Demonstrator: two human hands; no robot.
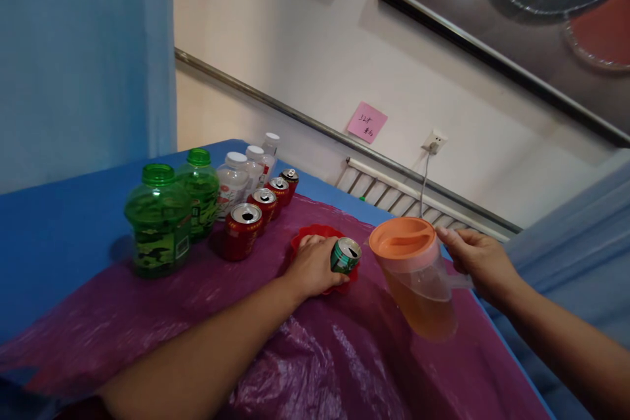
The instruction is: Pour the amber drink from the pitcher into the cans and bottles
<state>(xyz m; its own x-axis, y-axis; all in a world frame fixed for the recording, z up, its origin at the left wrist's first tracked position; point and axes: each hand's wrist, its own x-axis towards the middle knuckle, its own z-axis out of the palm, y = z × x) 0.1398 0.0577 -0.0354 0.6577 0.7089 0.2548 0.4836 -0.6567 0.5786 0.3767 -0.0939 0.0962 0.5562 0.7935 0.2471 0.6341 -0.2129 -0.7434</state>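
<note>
The left hand [312, 266] sits at the centre of the frame, fingers wrapped around a green can [345, 255]. The can is open at the top and stands on a red dish [315, 234], tilted slightly toward the right. The dish rests on a purple plastic sheet [344, 367] that covers the lower half of the frame.

The right hand [480, 259] is at centre right, fingers closed around the clear handle of a plastic pitcher [418, 275]. The pitcher has an orange lid and holds an amber liquid in its lower part. It is tilted, with the lid end leaning toward the green can; lid and can are just beside each other, not touching. Whether the base of the pitcher touches the sheet cannot be told.

At centre left, a row of four red cans [243, 230], all with opened tops, runs back toward the wall. Left of that row stand two green jars [160, 223] with green lids, and behind them three white-capped bottles [233, 180]. These stand partly on the purple sheet and partly on a blue table cover [59, 223].

On the wall in the upper centre there is a pink note [367, 122]; right of it, a wall socket [435, 142] with a cord plugged in. Framed pictures [516, 20] fill the upper right.
</note>
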